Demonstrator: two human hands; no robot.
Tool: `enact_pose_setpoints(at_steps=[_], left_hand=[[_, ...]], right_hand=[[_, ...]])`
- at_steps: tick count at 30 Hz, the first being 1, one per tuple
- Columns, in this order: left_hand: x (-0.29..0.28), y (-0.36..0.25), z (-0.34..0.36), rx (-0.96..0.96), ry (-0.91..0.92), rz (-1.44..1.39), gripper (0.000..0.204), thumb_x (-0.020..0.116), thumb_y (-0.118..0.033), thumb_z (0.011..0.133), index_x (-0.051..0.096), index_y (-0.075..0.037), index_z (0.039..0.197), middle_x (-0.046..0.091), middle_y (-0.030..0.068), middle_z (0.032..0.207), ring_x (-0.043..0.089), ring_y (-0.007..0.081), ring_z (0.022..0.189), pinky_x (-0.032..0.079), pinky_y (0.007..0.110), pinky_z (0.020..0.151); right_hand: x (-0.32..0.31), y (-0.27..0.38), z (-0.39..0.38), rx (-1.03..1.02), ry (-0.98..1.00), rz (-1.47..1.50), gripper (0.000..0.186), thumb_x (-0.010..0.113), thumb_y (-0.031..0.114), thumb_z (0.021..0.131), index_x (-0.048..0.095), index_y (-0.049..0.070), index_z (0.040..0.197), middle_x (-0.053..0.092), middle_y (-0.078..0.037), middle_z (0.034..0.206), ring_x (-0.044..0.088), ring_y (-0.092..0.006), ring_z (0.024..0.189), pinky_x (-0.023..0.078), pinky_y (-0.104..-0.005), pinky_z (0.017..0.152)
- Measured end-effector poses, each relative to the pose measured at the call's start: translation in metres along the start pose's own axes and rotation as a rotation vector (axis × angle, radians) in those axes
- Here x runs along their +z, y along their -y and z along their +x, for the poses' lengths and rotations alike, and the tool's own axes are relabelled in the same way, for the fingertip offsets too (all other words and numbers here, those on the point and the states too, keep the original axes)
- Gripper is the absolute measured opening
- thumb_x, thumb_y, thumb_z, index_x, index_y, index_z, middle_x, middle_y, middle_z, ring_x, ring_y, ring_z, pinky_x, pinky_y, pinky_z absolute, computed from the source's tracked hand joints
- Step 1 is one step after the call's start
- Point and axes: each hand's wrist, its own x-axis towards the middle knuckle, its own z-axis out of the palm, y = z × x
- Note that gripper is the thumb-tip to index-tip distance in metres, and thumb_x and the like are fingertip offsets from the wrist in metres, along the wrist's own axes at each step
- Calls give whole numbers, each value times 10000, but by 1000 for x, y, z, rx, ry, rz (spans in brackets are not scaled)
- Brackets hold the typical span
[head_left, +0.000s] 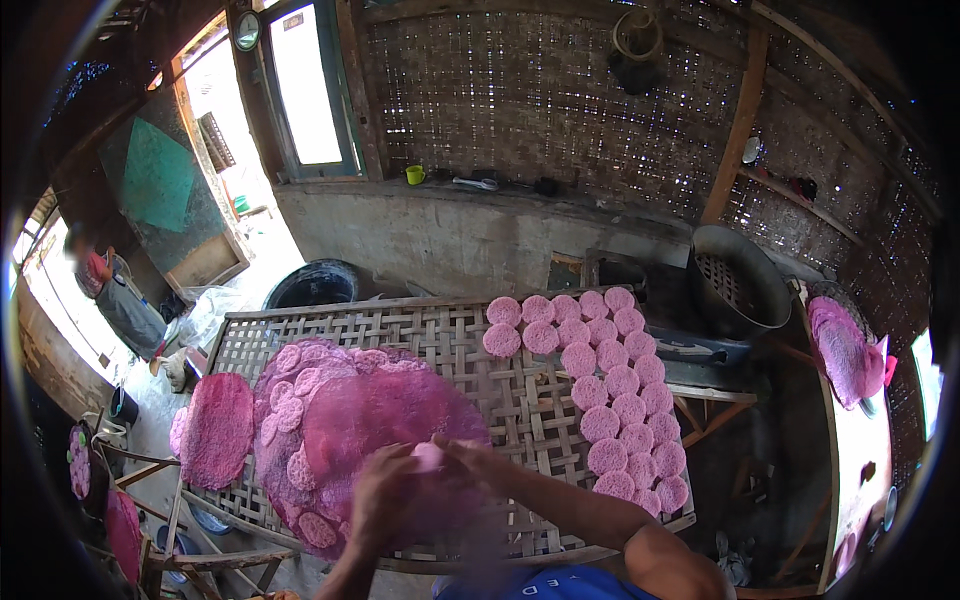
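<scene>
Here I see my left hand (385, 490) and right hand (470, 458) pinching one soft pink disc (428, 457) over the round pink-covered tray (340, 420) on the woven bamboo rack (520, 400).

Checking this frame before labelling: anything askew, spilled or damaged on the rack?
Nothing spilled or broken. The pink discs lie in neat rows on the right of the bamboo rack. The big pink round hangs over the rack's near edge, with small discs overlapping on its left. Both hands, left and right, are on it; blur hides the grip.

Rustic food workshop: woven-bamboo walls (520, 90), drying rack (420, 340)
</scene>
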Motion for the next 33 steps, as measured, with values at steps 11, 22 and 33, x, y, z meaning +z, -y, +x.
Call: enact_pose_setpoints(at_steps=[11,22,33], left_hand=[[-21,49,-82,-95,176,344,515,785,-235,844,696,-39,1312,525,225,1573,461,447,1481,359,525,1235],[-20,33,-65,-411,275,69,323,836,-264,863,685,-40,1041,744,131,981,721,346,948,558,465,872],[57,-34,-33,-92,106,-183,453,872,-95,806,687,-73,1219,713,168,1325,668,339,1263,528,443,1096]], right_hand=[[-202,95,9,-769,-1130,-1436,331,728,247,906,678,79,1186,743,-192,1035,717,-424,919,578,-517,823],[-116,32,-23,-918,-1051,-1474,440,737,313,956,678,61,1311,704,-182,1071,693,-370,993,546,-497,878],[-32,-21,-35,-15,-70,-361,474,629,431,1084,695,16,1304,762,-104,1125,751,-191,952,610,-345,919]])
